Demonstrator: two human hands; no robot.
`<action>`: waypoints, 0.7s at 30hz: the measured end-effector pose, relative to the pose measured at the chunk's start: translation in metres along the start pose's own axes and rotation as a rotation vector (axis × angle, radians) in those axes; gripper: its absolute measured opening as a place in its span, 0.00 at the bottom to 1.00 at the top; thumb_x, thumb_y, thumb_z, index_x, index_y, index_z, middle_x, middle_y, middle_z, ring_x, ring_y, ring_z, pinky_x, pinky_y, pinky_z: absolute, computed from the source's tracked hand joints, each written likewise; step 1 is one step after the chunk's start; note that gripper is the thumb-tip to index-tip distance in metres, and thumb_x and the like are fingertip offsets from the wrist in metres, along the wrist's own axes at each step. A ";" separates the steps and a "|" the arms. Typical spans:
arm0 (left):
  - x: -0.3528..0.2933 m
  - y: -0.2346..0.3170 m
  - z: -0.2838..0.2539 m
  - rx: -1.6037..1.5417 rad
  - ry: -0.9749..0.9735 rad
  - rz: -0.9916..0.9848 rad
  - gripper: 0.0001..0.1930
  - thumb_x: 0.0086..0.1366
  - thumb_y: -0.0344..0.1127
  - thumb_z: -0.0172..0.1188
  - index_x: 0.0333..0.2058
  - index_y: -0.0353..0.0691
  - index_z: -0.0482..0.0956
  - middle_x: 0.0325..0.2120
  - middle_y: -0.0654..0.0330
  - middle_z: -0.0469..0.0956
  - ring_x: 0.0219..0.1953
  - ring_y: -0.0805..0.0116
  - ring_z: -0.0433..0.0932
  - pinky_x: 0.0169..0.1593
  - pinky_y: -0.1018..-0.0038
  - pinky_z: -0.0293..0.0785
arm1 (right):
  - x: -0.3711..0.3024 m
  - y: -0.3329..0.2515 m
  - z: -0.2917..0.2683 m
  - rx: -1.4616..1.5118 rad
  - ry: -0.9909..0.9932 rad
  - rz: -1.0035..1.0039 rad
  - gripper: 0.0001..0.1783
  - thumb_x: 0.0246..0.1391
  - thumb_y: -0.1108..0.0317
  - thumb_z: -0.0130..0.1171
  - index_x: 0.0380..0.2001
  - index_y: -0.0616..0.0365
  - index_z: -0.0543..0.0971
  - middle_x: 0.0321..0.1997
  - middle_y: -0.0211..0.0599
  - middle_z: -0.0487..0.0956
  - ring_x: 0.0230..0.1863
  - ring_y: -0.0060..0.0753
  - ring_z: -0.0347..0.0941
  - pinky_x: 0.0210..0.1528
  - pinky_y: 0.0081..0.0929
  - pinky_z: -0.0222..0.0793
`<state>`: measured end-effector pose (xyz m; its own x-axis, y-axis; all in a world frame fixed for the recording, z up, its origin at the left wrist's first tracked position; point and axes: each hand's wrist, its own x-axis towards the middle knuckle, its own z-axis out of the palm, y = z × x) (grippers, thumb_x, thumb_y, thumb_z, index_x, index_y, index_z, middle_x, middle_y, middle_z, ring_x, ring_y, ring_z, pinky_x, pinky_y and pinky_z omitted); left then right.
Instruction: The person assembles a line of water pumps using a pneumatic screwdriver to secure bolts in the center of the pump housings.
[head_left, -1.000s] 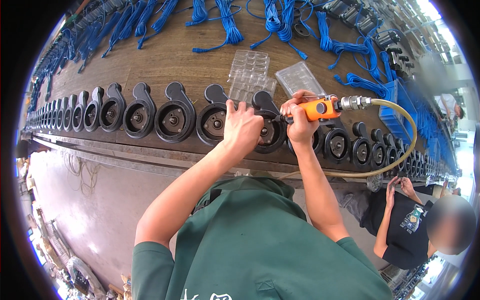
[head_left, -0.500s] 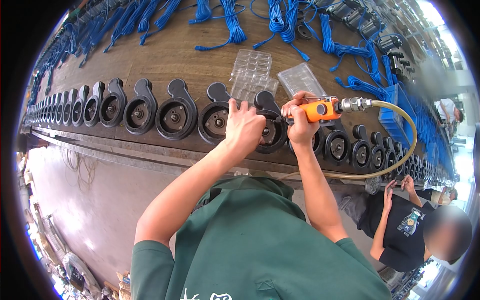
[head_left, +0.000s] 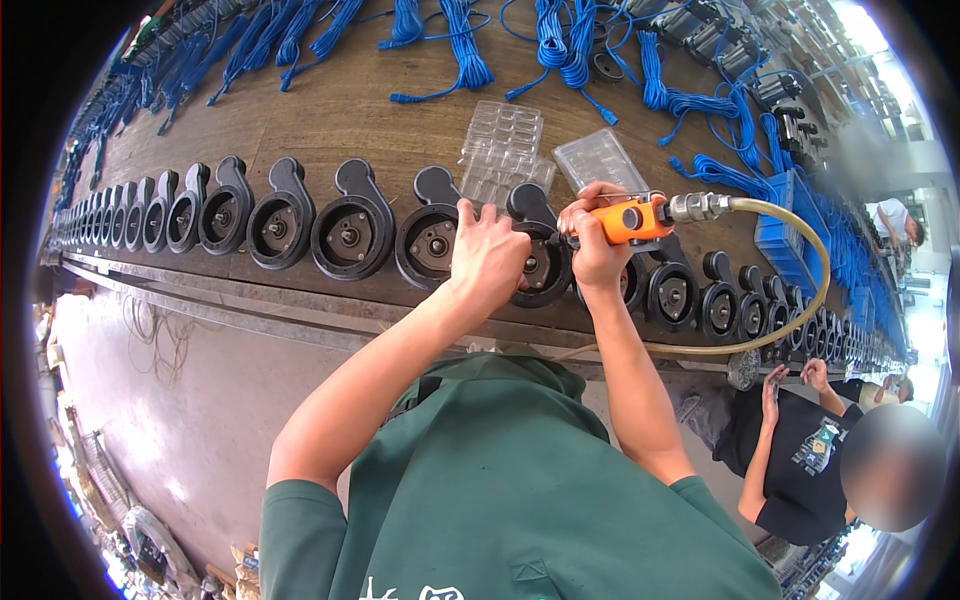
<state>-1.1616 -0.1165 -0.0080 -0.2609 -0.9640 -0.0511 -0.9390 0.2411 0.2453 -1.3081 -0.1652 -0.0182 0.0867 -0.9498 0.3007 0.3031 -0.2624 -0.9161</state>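
My right hand [head_left: 598, 250] is wrapped round an orange air screwdriver [head_left: 632, 222], held roughly level. Its dark front end points left into a round black housing [head_left: 545, 275] with a rounded arm on top. My left hand [head_left: 487, 252] lies over the left side of that housing, fingers bent together near the driver's tip. What those fingers hold, if anything, is hidden behind the hand. Just left of it stands another such housing [head_left: 428, 245], its metal plate and central shaft showing.
Similar housings [head_left: 352, 235] stand in a long row along the bench's front edge. Behind lie clear plastic trays [head_left: 600, 160] and bundled blue cables [head_left: 465, 50]. An air hose [head_left: 828, 265] loops down to the right. A co-worker [head_left: 800, 450] stands at the right, near a blue crate [head_left: 785, 225].
My right hand and the screwdriver have shifted slightly left, and the driver's rear end has tilted a little. My left hand has stayed in place.
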 end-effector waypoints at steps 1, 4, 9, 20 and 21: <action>0.000 0.000 0.000 0.000 -0.001 0.001 0.16 0.40 0.47 0.75 0.27 0.44 0.87 0.32 0.55 0.82 0.47 0.57 0.74 0.58 0.50 0.56 | 0.000 0.001 0.001 -0.011 -0.015 -0.006 0.11 0.52 0.78 0.49 0.41 0.63 0.68 0.23 0.34 0.72 0.24 0.25 0.69 0.32 0.26 0.69; -0.001 0.000 0.000 0.006 0.001 0.003 0.16 0.41 0.47 0.75 0.27 0.44 0.87 0.32 0.55 0.82 0.47 0.57 0.74 0.58 0.50 0.56 | -0.001 0.002 0.002 -0.030 -0.069 0.007 0.11 0.53 0.77 0.50 0.41 0.62 0.68 0.23 0.33 0.72 0.25 0.25 0.69 0.32 0.24 0.69; -0.002 0.001 -0.002 0.016 -0.002 0.005 0.16 0.42 0.47 0.74 0.28 0.44 0.87 0.33 0.56 0.82 0.47 0.57 0.74 0.58 0.50 0.57 | 0.002 0.014 0.003 0.010 -0.098 0.011 0.14 0.47 0.83 0.58 0.38 0.64 0.72 0.33 0.33 0.76 0.29 0.19 0.73 0.32 0.20 0.72; -0.001 0.003 -0.002 0.053 -0.035 -0.026 0.16 0.43 0.48 0.74 0.28 0.46 0.86 0.34 0.58 0.81 0.48 0.57 0.74 0.57 0.50 0.59 | -0.013 -0.012 0.005 -0.108 -0.106 -0.024 0.12 0.51 0.79 0.51 0.41 0.65 0.70 0.27 0.33 0.73 0.25 0.21 0.69 0.32 0.20 0.68; -0.001 0.003 -0.004 0.064 -0.065 -0.030 0.16 0.44 0.49 0.74 0.28 0.46 0.86 0.35 0.58 0.81 0.49 0.57 0.73 0.57 0.50 0.60 | -0.018 -0.015 0.003 -0.123 -0.110 -0.043 0.13 0.52 0.78 0.48 0.43 0.66 0.68 0.24 0.34 0.70 0.24 0.23 0.66 0.31 0.24 0.68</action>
<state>-1.1638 -0.1149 -0.0037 -0.2441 -0.9622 -0.1206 -0.9586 0.2206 0.1800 -1.3110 -0.1438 -0.0095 0.1817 -0.9144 0.3618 0.1908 -0.3282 -0.9251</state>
